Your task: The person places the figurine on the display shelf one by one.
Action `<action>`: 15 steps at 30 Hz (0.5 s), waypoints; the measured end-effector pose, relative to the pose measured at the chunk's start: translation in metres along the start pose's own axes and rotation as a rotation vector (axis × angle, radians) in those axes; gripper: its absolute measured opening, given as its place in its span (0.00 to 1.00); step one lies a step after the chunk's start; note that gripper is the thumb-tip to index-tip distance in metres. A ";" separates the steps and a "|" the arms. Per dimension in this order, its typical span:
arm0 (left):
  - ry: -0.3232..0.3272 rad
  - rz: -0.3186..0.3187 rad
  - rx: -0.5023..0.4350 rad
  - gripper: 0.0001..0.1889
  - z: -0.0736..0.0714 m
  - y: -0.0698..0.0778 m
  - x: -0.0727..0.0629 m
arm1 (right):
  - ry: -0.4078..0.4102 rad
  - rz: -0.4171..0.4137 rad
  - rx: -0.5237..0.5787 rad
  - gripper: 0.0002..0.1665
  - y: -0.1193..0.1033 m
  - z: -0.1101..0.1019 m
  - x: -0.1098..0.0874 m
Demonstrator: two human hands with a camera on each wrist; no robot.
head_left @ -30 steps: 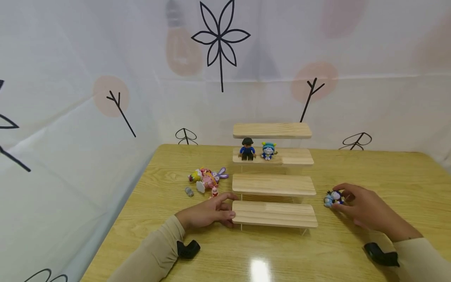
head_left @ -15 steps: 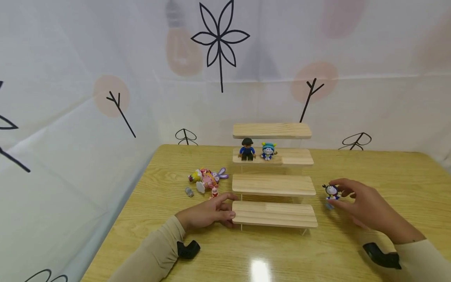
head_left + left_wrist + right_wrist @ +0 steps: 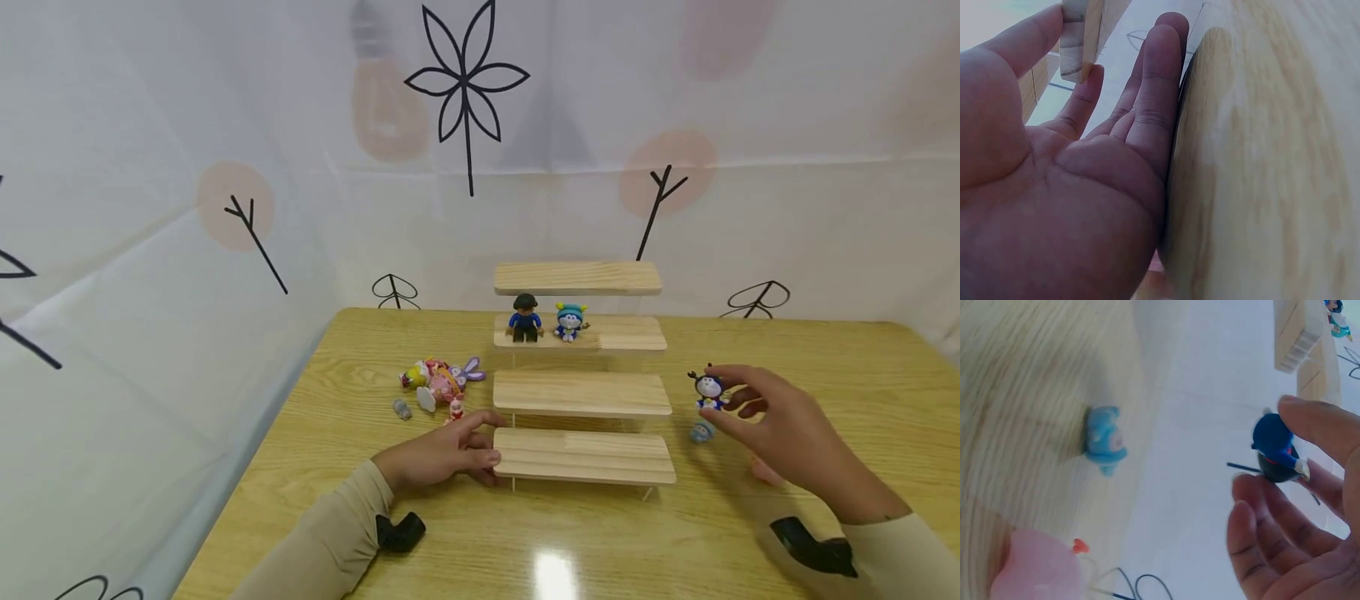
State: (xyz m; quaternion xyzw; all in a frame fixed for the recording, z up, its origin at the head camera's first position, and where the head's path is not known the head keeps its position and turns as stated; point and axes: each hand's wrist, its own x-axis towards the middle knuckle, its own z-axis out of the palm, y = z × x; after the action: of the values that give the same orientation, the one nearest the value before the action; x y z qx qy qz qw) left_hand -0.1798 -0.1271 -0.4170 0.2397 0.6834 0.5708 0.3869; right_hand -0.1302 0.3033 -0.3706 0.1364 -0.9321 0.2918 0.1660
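My right hand (image 3: 787,425) pinches a small dark-blue and white cat figurine (image 3: 707,390) between thumb and fingers, lifted off the table. Its dark-blue back (image 3: 1272,434) faces the right wrist camera. Below it a light-blue figurine (image 3: 702,432) stands on the table, with a pink toy (image 3: 1038,569) partly behind my hand. My left hand (image 3: 442,452) holds the left end of the lowest board of a stepped wooden display shelf (image 3: 585,454). In the left wrist view, thumb and a finger grip the board's end (image 3: 1082,40) while other fingers rest along the tabletop (image 3: 1260,162).
On the third tier up sit a figure in a black cap (image 3: 525,318) and a figurine with a teal hat (image 3: 570,322). Several toys (image 3: 442,379) lie in a pile left of the shelf, near a small grey piece (image 3: 402,409). A patterned curtain (image 3: 300,150) hangs behind.
My right hand has raised the dark-blue figurine off the table, away from the light-blue one, which shows again beneath it. My left hand has stayed at the shelf.
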 end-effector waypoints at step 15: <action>0.001 -0.008 -0.007 0.25 0.000 -0.001 0.000 | 0.281 -0.153 0.153 0.40 -0.035 -0.004 0.006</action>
State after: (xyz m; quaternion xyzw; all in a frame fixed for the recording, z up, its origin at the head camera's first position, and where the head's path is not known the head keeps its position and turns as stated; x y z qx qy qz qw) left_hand -0.1801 -0.1273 -0.4179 0.2353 0.6827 0.5717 0.3896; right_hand -0.1225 0.2768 -0.3469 0.1770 -0.8616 0.3644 0.3057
